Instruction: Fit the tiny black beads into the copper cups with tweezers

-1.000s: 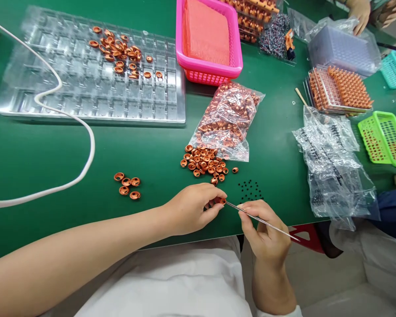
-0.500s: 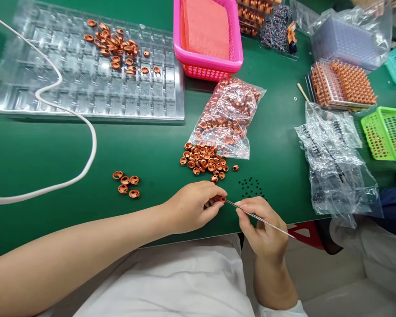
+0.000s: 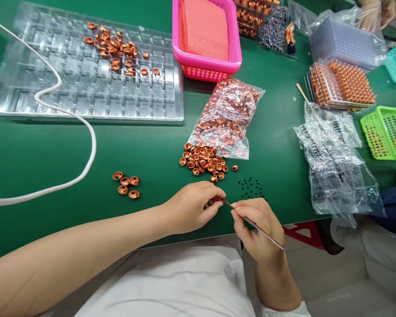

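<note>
My left hand (image 3: 193,207) is closed, pinching a small copper-coloured cup-shaped part (image 3: 221,199) between thumb and fingers. Thin metal tweezers (image 3: 260,230) are in my right hand (image 3: 262,226), their tip touching or inside that part; the exact contact is too small to make out. Just beyond both hands lies a scatter of tiny black pieces (image 3: 251,188). A loose pile of copper-coloured cups (image 3: 204,159) spills from the mouth of a clear plastic bag (image 3: 226,115) full of the same parts. Several more cups (image 3: 125,180) sit apart, left of my left hand.
Clear plastic trays (image 3: 86,94) bear more cups at the far left, crossed by a white cable (image 3: 93,145). Pink baskets (image 3: 207,65) stand behind the bag. Plastic bags (image 3: 336,163), a green basket (image 3: 384,132) and stacked orange parts (image 3: 353,83) lie right. Another person's hands (image 3: 376,15) show top right.
My right hand has shifted slightly left towards the part, and the tweezers now slope more steeply. My left hand has barely moved. Another person's hands have appeared at the top right.
</note>
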The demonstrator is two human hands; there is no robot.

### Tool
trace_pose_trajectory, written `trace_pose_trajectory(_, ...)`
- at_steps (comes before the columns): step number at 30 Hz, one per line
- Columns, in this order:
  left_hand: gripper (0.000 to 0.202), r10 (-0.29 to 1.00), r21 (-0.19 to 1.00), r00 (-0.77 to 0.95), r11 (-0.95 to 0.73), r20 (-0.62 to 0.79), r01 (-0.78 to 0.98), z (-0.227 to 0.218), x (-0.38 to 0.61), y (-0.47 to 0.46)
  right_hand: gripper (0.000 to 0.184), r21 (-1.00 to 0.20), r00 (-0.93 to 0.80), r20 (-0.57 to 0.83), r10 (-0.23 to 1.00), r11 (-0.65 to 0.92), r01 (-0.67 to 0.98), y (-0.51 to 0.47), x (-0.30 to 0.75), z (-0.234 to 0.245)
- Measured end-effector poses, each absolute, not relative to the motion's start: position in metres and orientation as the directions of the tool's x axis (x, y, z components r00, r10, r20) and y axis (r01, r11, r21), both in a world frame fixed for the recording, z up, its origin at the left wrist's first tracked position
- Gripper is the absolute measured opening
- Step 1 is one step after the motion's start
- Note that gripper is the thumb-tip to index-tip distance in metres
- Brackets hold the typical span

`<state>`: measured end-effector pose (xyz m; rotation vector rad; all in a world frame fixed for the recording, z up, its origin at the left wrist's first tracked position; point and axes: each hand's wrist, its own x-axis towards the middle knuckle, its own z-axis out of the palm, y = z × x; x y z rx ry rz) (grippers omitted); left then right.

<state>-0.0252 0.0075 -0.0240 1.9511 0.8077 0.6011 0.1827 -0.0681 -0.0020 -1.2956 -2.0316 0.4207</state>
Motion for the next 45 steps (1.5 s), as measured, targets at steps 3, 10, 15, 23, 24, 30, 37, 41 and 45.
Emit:
trace_pose_trajectory(3, 0.015, 0.742, 0.888, 0.665, -0.358, 0.084, 0.287, -0.023, -0.025, 0.007, 0.031, -0.605, -0.26, 0.369, 0.892, 0.443, 0.662, -0.069, 0.182, -0.001)
trace_pose_trajectory(10, 0.016, 0.754, 0.905, 0.655, -0.313, 0.052, 0.289, -0.021, -0.026, 0.007, 0.032, -0.6, -0.253, 0.375, 0.892, 0.441, 0.668, -0.071, 0.182, 0.0)
trace_pose_trajectory(15, 0.016, 0.752, 0.908, 0.658, -0.305, 0.044, 0.288, -0.022, -0.026, 0.007, 0.032, -0.611, -0.241, 0.37, 0.897, 0.43, 0.665, -0.072, 0.181, -0.001)
trace_pose_trajectory(23, 0.016, 0.759, 0.909, 0.648, -0.307, 0.056, 0.281, -0.021, -0.025, 0.007, 0.039, -0.64, -0.205, 0.392, 0.897, 0.426, 0.639, -0.072, 0.182, -0.003)
trace_pose_trajectory(24, 0.016, 0.758, 0.908, 0.65, -0.31, 0.057, 0.281, -0.021, -0.025, 0.007, 0.039, -0.647, -0.194, 0.405, 0.894, 0.43, 0.63, -0.072, 0.182, -0.003)
trace_pose_trajectory(30, 0.017, 0.741, 0.906, 0.666, -0.332, 0.08, 0.261, -0.023, -0.027, 0.008, 0.028, -0.74, -0.073, 0.42, 0.904, 0.388, 0.549, -0.076, 0.185, 0.004)
trace_pose_trajectory(37, 0.02, 0.701, 0.909, 0.69, -0.385, 0.178, 0.157, -0.027, -0.027, 0.004, 0.04, -0.584, -0.302, 0.415, 0.858, 0.506, 0.635, -0.073, 0.197, -0.007)
trace_pose_trajectory(41, 0.019, 0.669, 0.895, 0.704, -0.433, 0.239, 0.107, -0.026, -0.026, 0.002, 0.038, -0.438, -0.458, 0.416, 0.785, 0.615, 0.656, -0.067, 0.198, -0.015)
trace_pose_trajectory(45, 0.02, 0.651, 0.892, 0.712, -0.446, 0.265, 0.076, -0.025, -0.027, 0.001, 0.034, -0.342, -0.542, 0.422, 0.727, 0.681, 0.648, -0.068, 0.2, -0.018)
